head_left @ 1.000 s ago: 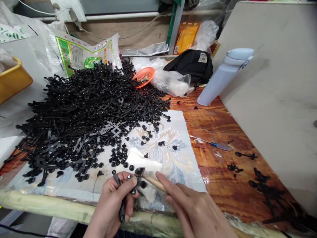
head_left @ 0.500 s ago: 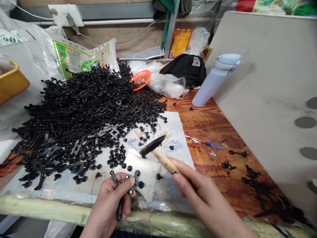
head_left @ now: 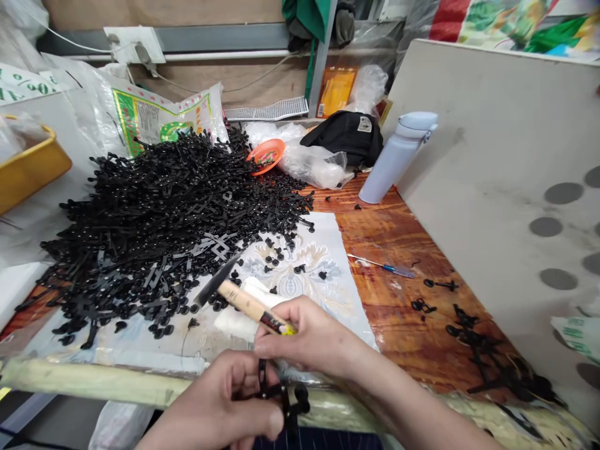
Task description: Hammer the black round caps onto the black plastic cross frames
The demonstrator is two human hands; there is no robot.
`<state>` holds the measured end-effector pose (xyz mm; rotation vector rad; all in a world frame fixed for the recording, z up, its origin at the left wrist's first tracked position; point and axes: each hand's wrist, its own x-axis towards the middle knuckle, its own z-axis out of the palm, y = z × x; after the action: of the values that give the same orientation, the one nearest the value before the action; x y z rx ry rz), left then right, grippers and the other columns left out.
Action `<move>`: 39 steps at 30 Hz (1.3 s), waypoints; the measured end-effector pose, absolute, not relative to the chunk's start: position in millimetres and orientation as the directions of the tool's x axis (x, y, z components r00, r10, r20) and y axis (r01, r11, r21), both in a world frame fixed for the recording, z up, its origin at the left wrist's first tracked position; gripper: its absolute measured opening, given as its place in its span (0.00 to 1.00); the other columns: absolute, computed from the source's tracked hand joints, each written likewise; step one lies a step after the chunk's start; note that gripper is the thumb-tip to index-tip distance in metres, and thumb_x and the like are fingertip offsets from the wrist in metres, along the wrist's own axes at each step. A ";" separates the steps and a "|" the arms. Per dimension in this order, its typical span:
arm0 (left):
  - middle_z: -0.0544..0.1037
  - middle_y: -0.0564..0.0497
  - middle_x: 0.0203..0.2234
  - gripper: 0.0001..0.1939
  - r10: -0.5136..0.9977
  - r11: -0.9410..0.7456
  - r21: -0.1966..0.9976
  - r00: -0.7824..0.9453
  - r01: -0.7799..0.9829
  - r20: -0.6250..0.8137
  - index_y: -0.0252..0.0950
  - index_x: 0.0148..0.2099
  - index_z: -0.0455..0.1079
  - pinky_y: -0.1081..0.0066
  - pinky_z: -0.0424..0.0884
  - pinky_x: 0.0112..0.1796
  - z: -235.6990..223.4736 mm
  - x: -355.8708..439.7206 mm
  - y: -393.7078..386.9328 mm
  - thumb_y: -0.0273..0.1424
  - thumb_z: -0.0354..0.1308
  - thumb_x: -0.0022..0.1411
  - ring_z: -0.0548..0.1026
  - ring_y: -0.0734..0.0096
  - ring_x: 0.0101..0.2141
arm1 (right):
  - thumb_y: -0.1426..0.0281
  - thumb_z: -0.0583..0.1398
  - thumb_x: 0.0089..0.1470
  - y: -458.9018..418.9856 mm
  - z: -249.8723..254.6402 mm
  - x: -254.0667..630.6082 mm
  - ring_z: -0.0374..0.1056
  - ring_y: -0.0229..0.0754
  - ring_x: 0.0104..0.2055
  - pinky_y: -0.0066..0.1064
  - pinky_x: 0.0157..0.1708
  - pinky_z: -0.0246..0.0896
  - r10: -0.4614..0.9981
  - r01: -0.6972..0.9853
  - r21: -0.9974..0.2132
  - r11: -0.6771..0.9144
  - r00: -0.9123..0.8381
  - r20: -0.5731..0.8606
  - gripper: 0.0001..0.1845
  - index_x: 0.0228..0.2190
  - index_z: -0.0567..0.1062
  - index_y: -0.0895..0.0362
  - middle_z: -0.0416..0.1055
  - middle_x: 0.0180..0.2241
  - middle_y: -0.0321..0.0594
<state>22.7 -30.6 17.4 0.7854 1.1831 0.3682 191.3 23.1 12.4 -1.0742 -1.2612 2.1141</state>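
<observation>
My left hand, near the table's front edge, is closed around a black jointed plastic linkage with round knobs. My right hand grips a small hammer by its wooden handle. The dark head points left, over the loose knobs. The right fingertips come close to the top of the linkage; whether they touch it I cannot tell. Behind the hands lies a white folded cloth pad, partly covered by the hammer. A large heap of black plastic linkages fills the left, with loose round knobs along its near side.
A patterned sheet covers part of the wooden table. On the right lie a thin screwdriver and several black pieces. A pale blue bottle, a black bag and an orange dish stand behind.
My left hand has moved down and right with the linkage, off the pad to the table edge. My right hand has shifted left beside it, and the hammer has swung left.
</observation>
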 end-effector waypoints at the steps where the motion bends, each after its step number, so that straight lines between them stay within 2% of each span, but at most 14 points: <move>1: 0.79 0.51 0.21 0.11 0.677 0.677 0.736 0.366 0.033 -0.639 0.36 0.29 0.76 0.79 0.62 0.18 13.3 16.3 -33.6 0.20 0.65 0.40 0.70 0.77 0.15 | 0.65 0.67 0.43 23.6 14.1 194.7 0.49 0.27 0.13 0.19 0.12 0.43 0.719 -0.021 -0.861 -0.508 -0.560 -0.411 0.11 0.23 0.72 0.59 0.59 0.13 0.25; 3: 0.81 0.47 0.25 0.20 0.779 0.602 0.777 0.353 -0.187 -0.518 0.39 0.36 0.79 0.72 0.69 0.24 2.4 6.3 -40.3 0.25 0.72 0.35 0.76 0.67 0.22 | 0.60 0.70 0.38 24.5 18.0 201.2 0.41 0.25 0.12 0.19 0.10 0.36 0.740 -0.111 -0.813 -0.572 -0.497 -0.452 0.18 0.24 0.70 0.58 0.53 0.11 0.21; 5: 0.81 0.44 0.26 0.28 0.854 0.498 0.814 0.331 -0.299 -0.402 0.39 0.39 0.80 0.69 0.70 0.26 -7.5 5.4 -46.6 0.33 0.77 0.29 0.77 0.61 0.25 | 0.59 0.71 0.37 23.3 21.1 204.3 0.37 0.24 0.12 0.18 0.10 0.34 0.764 -0.222 -0.771 -0.596 -0.452 -0.460 0.21 0.25 0.69 0.58 0.51 0.12 0.20; 6: 0.82 0.43 0.26 0.29 0.870 0.470 0.823 0.326 -0.317 -0.371 0.39 0.38 0.80 0.69 0.70 0.25 -10.6 9.1 -49.4 0.34 0.77 0.27 0.77 0.59 0.25 | 0.59 0.71 0.37 21.4 21.9 204.1 0.36 0.24 0.13 0.18 0.11 0.34 0.779 -0.268 -0.759 -0.593 -0.430 -0.457 0.21 0.25 0.69 0.58 0.50 0.12 0.20; 8: 0.83 0.44 0.31 0.26 0.901 0.433 0.826 0.133 -0.361 -0.414 0.41 0.37 0.81 0.70 0.70 0.26 -11.6 22.2 -54.0 0.35 0.77 0.29 0.76 0.64 0.25 | 0.59 0.71 0.38 15.7 21.6 201.1 0.36 0.24 0.13 0.18 0.11 0.34 0.803 -0.309 -0.758 -0.575 -0.392 -0.449 0.21 0.26 0.69 0.58 0.50 0.12 0.20; 10: 0.81 0.47 0.25 0.21 0.880 0.430 0.820 -0.025 -0.378 -0.474 0.41 0.34 0.80 0.73 0.69 0.24 -7.3 36.6 -56.3 0.41 0.75 0.35 0.74 0.68 0.23 | 0.57 0.70 0.39 9.3 19.1 197.6 0.38 0.25 0.13 0.19 0.11 0.35 0.811 -0.278 -0.779 -0.562 -0.368 -0.454 0.21 0.26 0.68 0.57 0.50 0.12 0.20; 14: 0.72 0.54 0.12 0.18 0.824 0.474 0.803 -0.138 -0.362 -0.549 0.36 0.26 0.76 0.79 0.60 0.15 1.5 43.5 -54.7 0.44 0.72 0.38 0.65 0.78 0.14 | 0.58 0.65 0.45 9.0 11.6 195.8 0.44 0.28 0.13 0.22 0.13 0.43 0.818 -0.040 -0.860 -0.508 -0.336 -0.467 0.16 0.29 0.71 0.57 0.54 0.14 0.23; 17: 0.68 0.56 0.12 0.18 0.785 0.487 0.783 -0.199 -0.387 -0.587 0.34 0.27 0.76 0.80 0.58 0.15 0.8 30.0 -52.7 0.43 0.72 0.39 0.62 0.81 0.14 | 0.68 0.62 0.48 21.1 5.6 190.2 0.60 0.35 0.22 0.26 0.24 0.56 0.920 0.321 -0.919 -0.228 -0.238 -0.311 0.07 0.31 0.75 0.58 0.65 0.21 0.31; 19: 0.67 0.57 0.13 0.17 0.762 0.482 0.784 -0.255 -0.391 -0.595 0.34 0.26 0.76 0.80 0.59 0.15 -1.5 20.3 -50.8 0.42 0.72 0.39 0.61 0.81 0.14 | 0.73 0.62 0.47 29.1 2.0 180.5 0.64 0.38 0.30 0.28 0.31 0.57 0.955 0.482 -0.874 -0.058 -0.228 -0.189 0.04 0.29 0.76 0.57 0.69 0.27 0.35; 23: 0.66 0.57 0.12 0.17 0.748 0.466 0.788 -0.297 -0.402 -0.594 0.33 0.26 0.76 0.79 0.61 0.16 -4.5 10.3 -47.1 0.40 0.73 0.37 0.61 0.81 0.14 | 0.77 0.61 0.46 34.6 -4.1 158.1 0.63 0.39 0.29 0.28 0.31 0.53 0.952 0.551 -0.833 0.045 -0.276 -0.131 0.05 0.23 0.73 0.56 0.67 0.27 0.35; 26: 0.66 0.58 0.12 0.17 0.742 0.474 0.776 -0.285 -0.416 -0.606 0.34 0.25 0.76 0.80 0.60 0.16 -5.1 9.2 -46.1 0.41 0.73 0.37 0.59 0.82 0.14 | 0.78 0.60 0.46 31.9 -9.1 153.1 0.62 0.39 0.28 0.29 0.29 0.51 0.952 0.590 -0.806 0.049 -0.272 -0.141 0.06 0.22 0.72 0.57 0.66 0.24 0.35; 31: 0.67 0.57 0.13 0.16 0.757 0.480 0.779 -0.259 -0.403 -0.600 0.34 0.25 0.76 0.80 0.60 0.16 -5.0 11.9 -42.9 0.40 0.73 0.38 0.60 0.83 0.14 | 0.76 0.61 0.46 30.9 -13.1 166.7 0.61 0.37 0.25 0.26 0.25 0.52 0.936 0.573 -0.820 -0.022 -0.277 -0.218 0.04 0.23 0.71 0.57 0.65 0.21 0.32; 34: 0.67 0.58 0.13 0.15 0.747 0.505 0.738 -0.203 -0.447 -0.633 0.34 0.24 0.76 0.79 0.62 0.16 -3.8 15.5 -38.1 0.39 0.73 0.39 0.59 0.83 0.13 | 0.70 0.62 0.48 31.9 -8.9 184.0 0.62 0.37 0.26 0.24 0.25 0.54 0.936 0.484 -0.874 -0.050 -0.282 -0.209 0.03 0.29 0.73 0.56 0.67 0.24 0.31; 39: 0.69 0.57 0.14 0.17 0.721 0.535 0.702 -0.178 -0.470 -0.669 0.33 0.25 0.76 0.78 0.64 0.16 -4.5 20.2 -34.3 0.40 0.73 0.37 0.65 0.80 0.13 | 0.61 0.51 0.61 23.1 -8.4 217.8 0.54 0.33 0.19 0.25 0.19 0.48 0.970 0.309 -0.944 -0.113 -0.171 -0.172 0.15 0.27 0.68 0.56 0.64 0.23 0.33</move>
<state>20.2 -34.3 -4.5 0.2374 1.3870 1.0772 217.8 23.1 -8.4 -1.4459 -1.5124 1.3102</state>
